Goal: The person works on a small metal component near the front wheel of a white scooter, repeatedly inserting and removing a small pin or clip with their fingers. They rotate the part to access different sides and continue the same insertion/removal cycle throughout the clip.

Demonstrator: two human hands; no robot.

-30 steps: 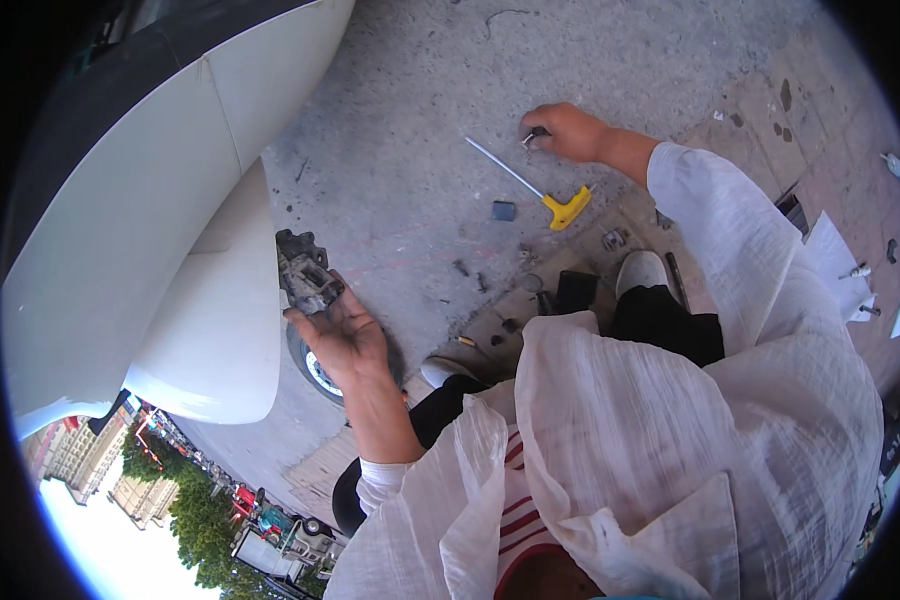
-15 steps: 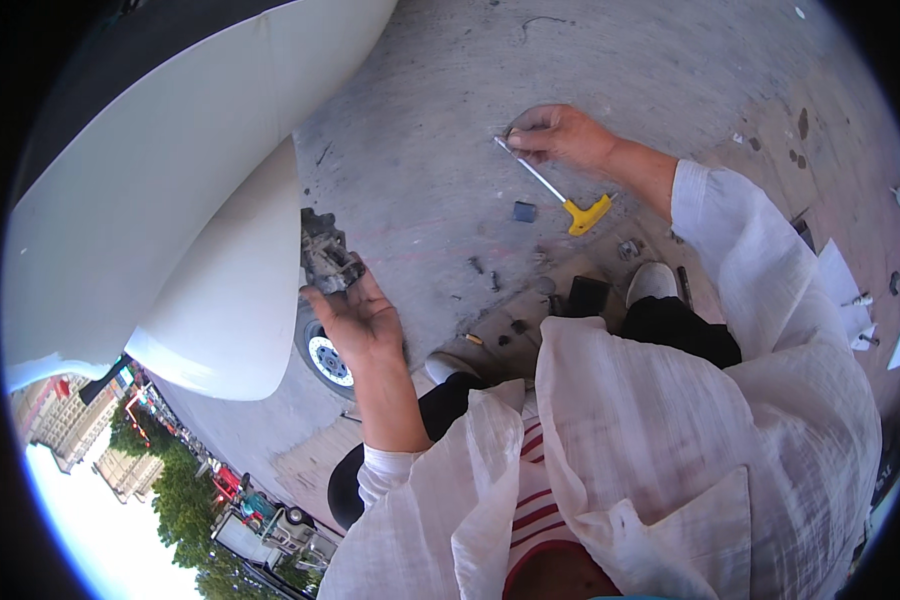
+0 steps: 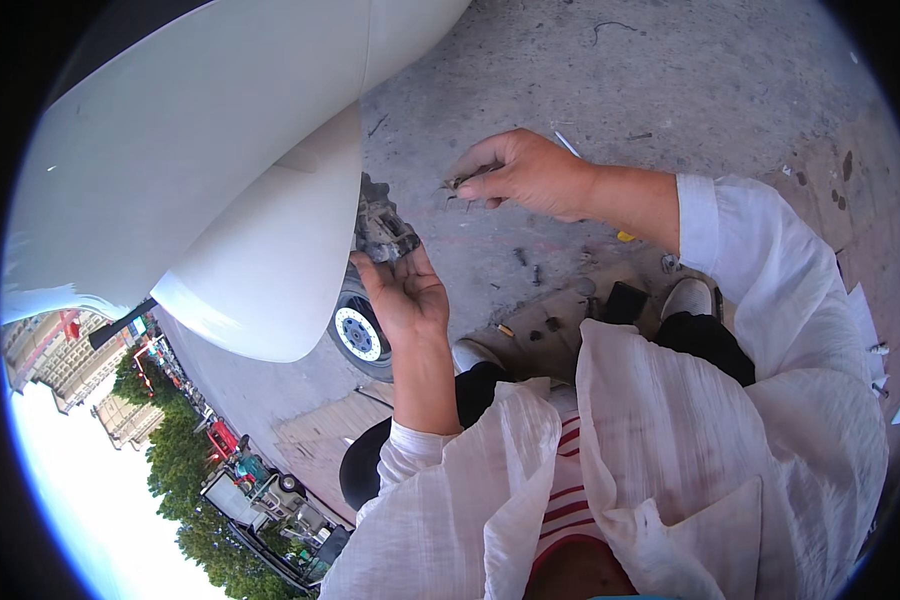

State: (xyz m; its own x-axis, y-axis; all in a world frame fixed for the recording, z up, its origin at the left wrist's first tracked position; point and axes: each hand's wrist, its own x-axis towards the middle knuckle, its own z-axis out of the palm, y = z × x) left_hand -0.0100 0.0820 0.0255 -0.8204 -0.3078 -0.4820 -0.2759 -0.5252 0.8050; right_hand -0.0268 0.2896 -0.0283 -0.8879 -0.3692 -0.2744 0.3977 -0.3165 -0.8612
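My left hand has its fingers curled under a dark, grimy mechanical part, which looks like a brake caliper. The part is beside the edge of a white curved panel. To its right, my right hand pinches a small, thin metal piece, with fine wire-like ends sticking out; its exact kind is too small to tell. Behind the right forearm lies a T-handle wrench on the ground, with only its silver shaft and a bit of yellow handle showing.
A wheel with a brake disc is below the white panel. Several small dark parts and a black square object lie on the concrete near my shoes. White sheets lie at the right; parked vehicles stand lower left.
My right hand has moved left and slightly down, away from the wrench's tip, toward the caliper-like part. My left hand stays on that part. The whole view has shifted a little.
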